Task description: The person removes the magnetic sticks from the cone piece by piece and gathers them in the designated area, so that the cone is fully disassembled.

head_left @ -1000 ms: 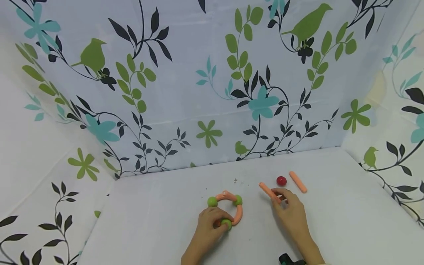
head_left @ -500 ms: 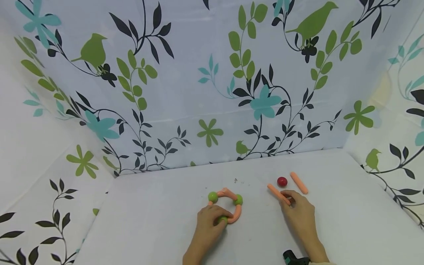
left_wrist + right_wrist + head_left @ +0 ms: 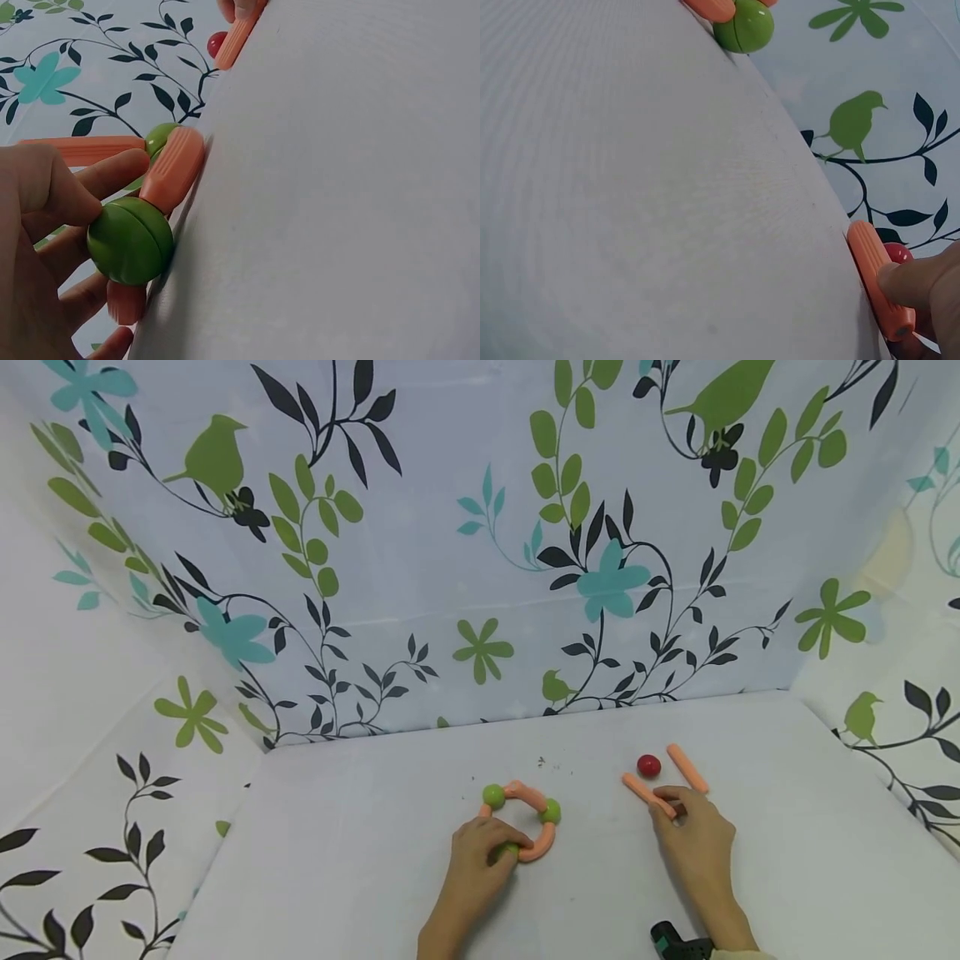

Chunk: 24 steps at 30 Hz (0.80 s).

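Observation:
On the white table lies a ring (image 3: 542, 842) built of curved orange pieces joined by green balls. My left hand (image 3: 480, 860) grips its near green ball (image 3: 130, 241) between thumb and fingers, hiding part of the ring's near left side. Over to the right, my right hand (image 3: 697, 843) pinches a ribbed orange toy stick (image 3: 874, 270) near one end, low over the table, its free end pointing away and left. Just beyond that stick sits a red ball (image 3: 648, 766), and a second orange stick (image 3: 687, 768) lies to the ball's right.
A printed cloth (image 3: 420, 568) with birds and leaves hangs behind the table (image 3: 360, 860) and along both sides. A black device (image 3: 675, 941) sits by my right wrist. Small dark specks (image 3: 542, 762) dot the tabletop beyond the ring.
My right hand has moved to the right with its orange stick, bringing it closer to the red ball and the second stick. My left hand keeps its grip on the ring. The head view has shifted slightly.

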Tool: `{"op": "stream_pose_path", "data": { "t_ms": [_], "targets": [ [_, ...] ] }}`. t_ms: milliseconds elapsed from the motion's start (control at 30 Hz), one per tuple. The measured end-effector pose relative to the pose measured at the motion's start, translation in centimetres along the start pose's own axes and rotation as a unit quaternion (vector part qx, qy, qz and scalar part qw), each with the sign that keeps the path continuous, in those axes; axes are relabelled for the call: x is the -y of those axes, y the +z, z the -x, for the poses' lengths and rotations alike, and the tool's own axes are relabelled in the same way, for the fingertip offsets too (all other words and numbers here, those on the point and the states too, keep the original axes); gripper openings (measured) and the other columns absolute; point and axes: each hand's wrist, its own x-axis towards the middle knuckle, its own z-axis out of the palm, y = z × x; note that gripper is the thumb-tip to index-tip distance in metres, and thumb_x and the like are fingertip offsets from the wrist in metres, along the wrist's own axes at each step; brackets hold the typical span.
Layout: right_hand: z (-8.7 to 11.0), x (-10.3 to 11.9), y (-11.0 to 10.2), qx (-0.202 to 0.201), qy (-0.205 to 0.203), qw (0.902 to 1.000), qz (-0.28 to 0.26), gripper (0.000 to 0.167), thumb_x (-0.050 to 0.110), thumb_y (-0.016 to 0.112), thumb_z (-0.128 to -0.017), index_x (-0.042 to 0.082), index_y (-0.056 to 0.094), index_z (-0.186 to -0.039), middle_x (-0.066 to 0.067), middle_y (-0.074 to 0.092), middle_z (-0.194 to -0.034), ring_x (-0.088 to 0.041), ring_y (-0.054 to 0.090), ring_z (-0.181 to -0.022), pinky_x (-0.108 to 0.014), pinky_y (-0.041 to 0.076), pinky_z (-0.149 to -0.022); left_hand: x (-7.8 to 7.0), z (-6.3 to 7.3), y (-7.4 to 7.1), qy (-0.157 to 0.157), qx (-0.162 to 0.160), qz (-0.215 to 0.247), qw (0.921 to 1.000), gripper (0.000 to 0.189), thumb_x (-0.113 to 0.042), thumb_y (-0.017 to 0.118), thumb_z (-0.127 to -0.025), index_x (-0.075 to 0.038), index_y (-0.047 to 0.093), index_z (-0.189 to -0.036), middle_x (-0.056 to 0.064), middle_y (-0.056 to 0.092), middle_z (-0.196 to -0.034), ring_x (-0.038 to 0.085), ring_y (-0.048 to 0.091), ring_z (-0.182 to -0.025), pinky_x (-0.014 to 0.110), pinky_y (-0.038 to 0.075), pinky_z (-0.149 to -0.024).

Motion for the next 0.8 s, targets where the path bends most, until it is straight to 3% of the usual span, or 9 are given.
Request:
{"op": "stream_pose_path", "data": {
  "t_ms": [133, 433, 600, 800],
  "targets": [
    [0.01, 0.04, 0.00, -0.011, 0.006, 0.9999, -0.004, 0.025, 0.005, 0.081, -0.086, 0.007, 0.076, -0.110, -0.014, 0.075, -0.090, -0.021, 0.059, -0.073, -0.024, 0.038, -0.057, 0.02, 0.03, -0.13, 0.003, -0.005, 0.001, 1.0000, 0.035, 0.002, 0.066, -0.082, -0.031, 0.078, -0.085, -0.025, 0.072, -0.088, 0.000, 0.061, -0.095, 0.044, 0.043, -0.101],
    [-0.15, -0.10, 0.08, -0.021, 0.013, 0.9997, -0.002, 0.023, 0.009, 0.078, -0.090, 0.006, 0.075, -0.113, -0.013, 0.068, -0.087, -0.022, 0.053, -0.072, -0.025, 0.038, -0.057, -0.09, -0.16, -0.39, -0.016, -0.006, 0.000, 0.9999, 0.039, 0.004, 0.056, -0.084, -0.032, 0.070, -0.083, -0.022, 0.067, -0.084, 0.005, 0.059, -0.091, 0.047, 0.041, -0.101],
    [-0.18, -0.20, 0.06, -0.031, 0.005, 0.9995, -0.007, 0.021, 0.006, 0.074, -0.091, 0.006, 0.075, -0.112, -0.012, 0.068, -0.086, -0.022, 0.054, -0.073, -0.026, 0.038, -0.058, -0.29, -0.20, -0.54, -0.015, -0.013, -0.007, 0.9998, 0.039, 0.005, 0.054, -0.084, -0.030, 0.070, -0.083, -0.020, 0.067, -0.083, 0.005, 0.058, -0.090, 0.047, 0.042, -0.099],
    [-0.10, -0.19, 0.16, -0.022, 0.008, 0.9997, -0.004, 0.023, 0.005, 0.071, -0.092, 0.007, 0.075, -0.114, -0.012, 0.071, -0.088, -0.023, 0.056, -0.075, -0.030, 0.037, -0.062, -0.34, -0.08, -0.74, -0.038, -0.005, -0.007, 0.9992, 0.039, 0.006, 0.052, -0.085, -0.029, 0.069, -0.083, -0.020, 0.066, -0.084, 0.004, 0.056, -0.088, 0.046, 0.042, -0.098]
  ]
}}
